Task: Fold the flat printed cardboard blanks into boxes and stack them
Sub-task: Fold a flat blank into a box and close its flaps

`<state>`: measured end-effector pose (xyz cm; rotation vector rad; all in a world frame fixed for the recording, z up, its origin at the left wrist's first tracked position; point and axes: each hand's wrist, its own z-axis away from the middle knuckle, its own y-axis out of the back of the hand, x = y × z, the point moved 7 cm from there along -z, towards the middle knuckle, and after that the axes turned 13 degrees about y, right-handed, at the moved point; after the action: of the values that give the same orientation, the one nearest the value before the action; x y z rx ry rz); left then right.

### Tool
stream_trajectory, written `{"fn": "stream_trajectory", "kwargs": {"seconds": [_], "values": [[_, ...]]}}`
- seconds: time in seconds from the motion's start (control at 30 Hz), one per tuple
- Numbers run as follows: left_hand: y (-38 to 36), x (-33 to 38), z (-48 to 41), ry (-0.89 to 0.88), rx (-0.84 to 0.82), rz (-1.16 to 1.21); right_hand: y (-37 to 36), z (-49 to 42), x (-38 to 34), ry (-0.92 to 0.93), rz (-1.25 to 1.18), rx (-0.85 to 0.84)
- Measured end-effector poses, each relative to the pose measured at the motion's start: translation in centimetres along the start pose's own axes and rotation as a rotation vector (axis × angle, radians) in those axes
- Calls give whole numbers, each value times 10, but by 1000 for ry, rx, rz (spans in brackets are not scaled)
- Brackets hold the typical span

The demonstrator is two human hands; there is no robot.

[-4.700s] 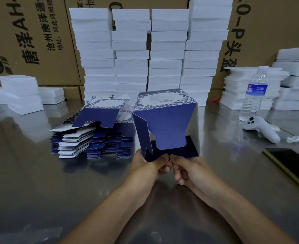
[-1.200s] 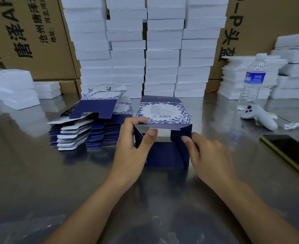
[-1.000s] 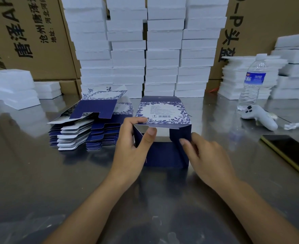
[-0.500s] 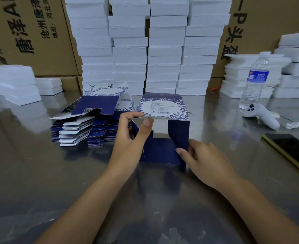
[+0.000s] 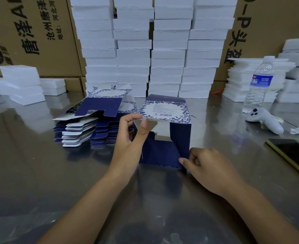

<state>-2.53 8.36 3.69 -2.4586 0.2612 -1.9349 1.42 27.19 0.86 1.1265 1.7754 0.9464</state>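
Fingers first: your left hand [image 5: 127, 138] pinches the near left corner of the box's [image 5: 164, 138] top panel, thumb [image 5: 144, 127] pressed flat against a pale inner flap and the forefinger curled over the printed edge above it — a closed grip on the cardboard. Your right hand [image 5: 208, 164] is loosely curled, fingers tucked toward the palm, with the thumb tip touching the lower right corner of the dark blue front face; whether it truly grips that edge or only rests against it, you cannot tell from here. The box stands upright on the shiny metal table [image 5: 39, 173], directly in front of you, its front partly open so the pale inside shows through a gap. Just left of it lies the pile of flat blanks [image 5: 85, 127], blue and white, fanned unevenly. Behind rise columns of white foam blocks [image 5: 150, 50] against brown cartons [image 5: 39, 32]. Off to your right — a water bottle [image 5: 258, 87], a white controller [image 5: 267, 120] and a dark phone [image 5: 293, 154].
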Motion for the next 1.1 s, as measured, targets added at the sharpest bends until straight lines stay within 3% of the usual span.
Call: {"fn": "stream_trajectory", "kwargs": {"seconds": [0.3,0.47,0.67,0.77,0.87,0.93,1.1], "values": [[2,-1,-1,13,0,40,-6,2,-1,53,-31,-90],[0,1,1,-3,-1,28,-5,1,1,27,-128,-53],[-2,4,3,-20,-21,-10,1,4,-2,-41,-21,-17],[-3,-1,3,-14,-45,-38,12,3,-6,-37,-58,118],[-9,-3,5,-21,-99,-79,36,5,-14,34,-293,476],[-12,-5,7,-38,-127,-138,51,10,-22,143,-316,662],[-24,-5,14,-135,-201,-386,58,11,-22,176,-227,690]]}}
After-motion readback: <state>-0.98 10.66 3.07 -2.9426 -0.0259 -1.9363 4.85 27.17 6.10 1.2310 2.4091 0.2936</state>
